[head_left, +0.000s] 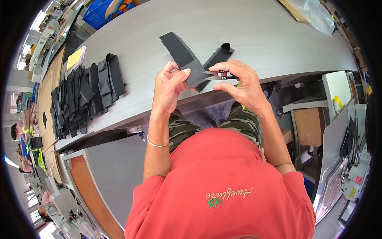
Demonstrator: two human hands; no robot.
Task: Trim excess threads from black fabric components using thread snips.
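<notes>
My left hand point(171, 85) pinches a dark grey fabric strip point(176, 47) between thumb and fingers, holding it up above the table's front edge. In my right hand point(244, 85) is a pair of thread snips point(213, 78), gripped between thumb and fingers. Its two pointed blades are spread and point left, at the right edge of the strip. Another black fabric strip point(218, 57) lies on the table behind the blades, curled at its far end, with loose threads around it. The held strip and my right hand partly hide its near end.
A row of overlapping black fabric strips point(93, 85) lies on the left of the grey table point(139, 24), beside a yellow-topped paper stack point(74, 59). A blue basket point(96, 14) stands far left, a clear plastic bag point(314, 14) far right. A cardboard box point(309, 126) sits lower right.
</notes>
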